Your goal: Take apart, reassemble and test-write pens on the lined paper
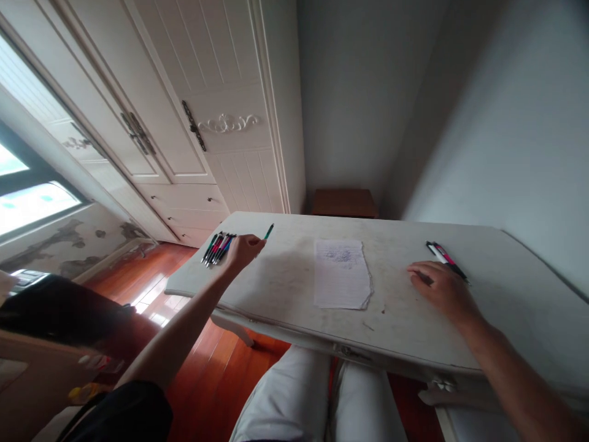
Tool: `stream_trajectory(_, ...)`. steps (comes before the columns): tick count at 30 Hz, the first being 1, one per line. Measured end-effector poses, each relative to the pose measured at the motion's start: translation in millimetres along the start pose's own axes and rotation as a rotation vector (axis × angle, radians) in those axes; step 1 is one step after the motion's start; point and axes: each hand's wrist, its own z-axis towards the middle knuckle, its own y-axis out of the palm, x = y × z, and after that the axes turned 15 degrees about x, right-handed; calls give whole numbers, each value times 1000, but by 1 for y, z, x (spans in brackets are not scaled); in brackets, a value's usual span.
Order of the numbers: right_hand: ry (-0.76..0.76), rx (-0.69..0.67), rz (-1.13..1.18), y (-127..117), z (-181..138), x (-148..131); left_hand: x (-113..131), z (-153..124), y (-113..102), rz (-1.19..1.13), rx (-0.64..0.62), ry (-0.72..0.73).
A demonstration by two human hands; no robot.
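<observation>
Over the left part of the white table (285,288), my left hand (245,250) pinches a green pen (269,231), whose dark end points up and away. Beside that hand lies a row of several pens (215,250) in black, green, red and blue, partly hidden by it. My right hand (439,288) rests on the right side of the table, fingers loosely bent and thumb apart, with nothing visible in its grasp. Just beyond it lie a few pens (444,255), white, pink and black. Between my hands is a lined paper pad (341,285) with dense scribbles near its top.
A white wardrobe (239,73) stands behind the table at the left. A brown wooden stool or cabinet (344,202) sits past the far edge. At the right rises a grey wall (519,141). A blurred black object (55,313) is at the lower left.
</observation>
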Motion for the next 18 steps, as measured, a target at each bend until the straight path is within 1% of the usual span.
stream_trajectory(1,2,-7,3,-1,0,-1,15,-3,9,-158,-58,-90)
stream_trajectory(3,11,-15,12,-2,1,-5,46,-10,28,-515,-274,-284)
stream_trajectory(4,11,-21,17,-3,2,-6,62,-14,38,-666,-359,-385)
stream_trajectory(6,22,-17,11,-4,4,-9,91,-22,56,-885,-493,-556)
stream_trajectory(8,27,-23,15,-5,5,-11,114,-29,71,-1021,-599,-663)
stream_trajectory(10,40,-28,17,-5,5,-13,130,-34,84,-1129,-672,-717)
stream_trajectory(13,41,-45,16,-7,6,-17,143,-38,96,-1227,-755,-688)
stream_trajectory(15,46,-45,10,-8,7,-20,145,-38,99,-1243,-780,-639)
stream_trajectory(18,59,-59,19,-9,8,-25,141,-35,99,-1242,-783,-633)
